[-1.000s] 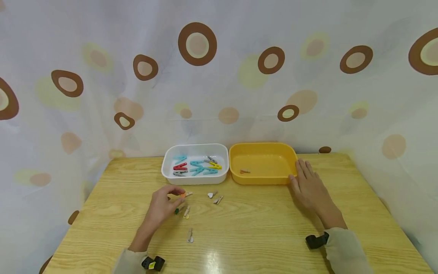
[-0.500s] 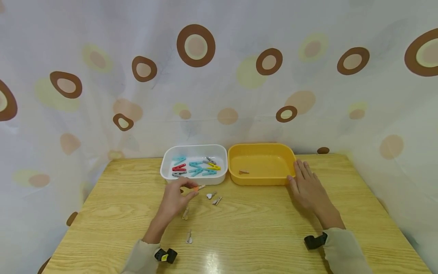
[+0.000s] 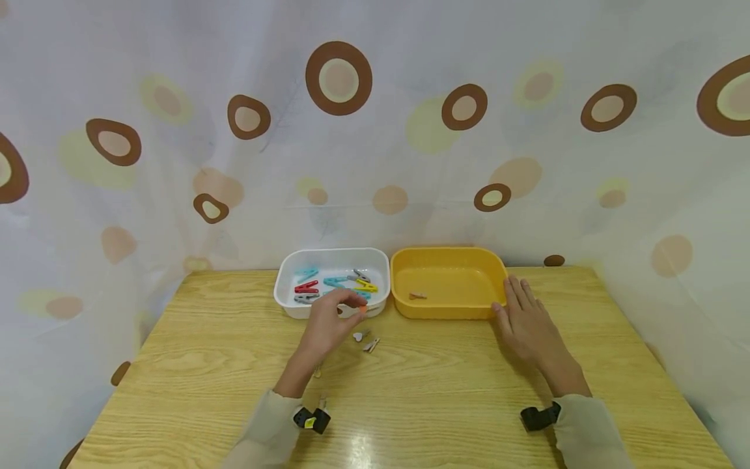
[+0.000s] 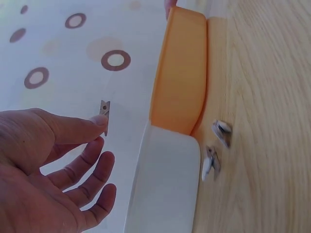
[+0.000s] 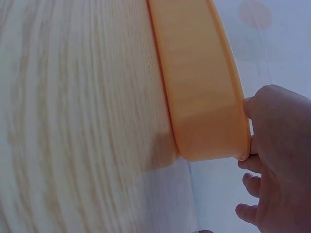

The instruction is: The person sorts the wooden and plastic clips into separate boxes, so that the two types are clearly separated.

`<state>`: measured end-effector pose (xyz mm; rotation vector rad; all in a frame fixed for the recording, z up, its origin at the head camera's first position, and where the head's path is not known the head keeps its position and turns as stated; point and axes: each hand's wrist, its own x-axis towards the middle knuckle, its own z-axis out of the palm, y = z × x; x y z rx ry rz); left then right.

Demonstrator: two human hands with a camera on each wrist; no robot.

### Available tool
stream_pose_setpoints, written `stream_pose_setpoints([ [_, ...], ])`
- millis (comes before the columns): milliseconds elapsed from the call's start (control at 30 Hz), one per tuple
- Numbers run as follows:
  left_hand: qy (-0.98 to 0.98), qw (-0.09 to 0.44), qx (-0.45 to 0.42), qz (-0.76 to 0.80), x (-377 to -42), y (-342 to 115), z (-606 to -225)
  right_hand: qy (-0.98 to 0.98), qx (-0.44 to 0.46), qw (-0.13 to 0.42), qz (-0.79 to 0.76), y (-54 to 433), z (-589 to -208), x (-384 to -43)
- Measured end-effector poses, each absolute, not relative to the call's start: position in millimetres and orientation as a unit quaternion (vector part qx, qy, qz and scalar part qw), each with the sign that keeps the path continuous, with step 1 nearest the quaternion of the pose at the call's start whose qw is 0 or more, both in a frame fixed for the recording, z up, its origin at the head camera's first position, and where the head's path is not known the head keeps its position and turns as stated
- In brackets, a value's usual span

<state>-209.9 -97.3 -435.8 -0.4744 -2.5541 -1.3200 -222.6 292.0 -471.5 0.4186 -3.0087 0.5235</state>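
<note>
My left hand (image 3: 329, 327) pinches a small wooden clothespin (image 4: 105, 114) with an orange decoration between thumb and forefinger, above the front rim of the white tray (image 3: 299, 312). The other fingers of that hand curve loosely below it in the left wrist view. At the right end of the yellow tray (image 3: 448, 312), my right hand (image 3: 532, 329) rests against the rim with its fingers extended, thumb at the front corner. Inside the yellow tray lies one small wooden clothespin (image 3: 417, 296). On the table before the trays are a clothespin with a white heart (image 3: 359, 337) and another wooden clothespin (image 3: 372, 345).
Several plastic clothespins, among them a red clothespin (image 3: 306, 286) and a yellow clothespin (image 3: 366, 285), lie in the white tray. More small clothespins on the table are partly hidden by my left arm. A patterned curtain (image 3: 387, 143) hangs behind the trays.
My left hand has lifted the orange-decorated clothespin and carried it right and forward, from the table to the white tray's front. My right hand has stayed at the yellow tray.
</note>
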Motion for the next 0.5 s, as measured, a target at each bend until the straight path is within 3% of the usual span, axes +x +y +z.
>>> stream_pose_setpoints([
  [500, -0.868, 0.114, -0.183, -0.447, -234, -53, -431, -0.975, 0.132, 0.039, 0.174, 290, -472, -218],
])
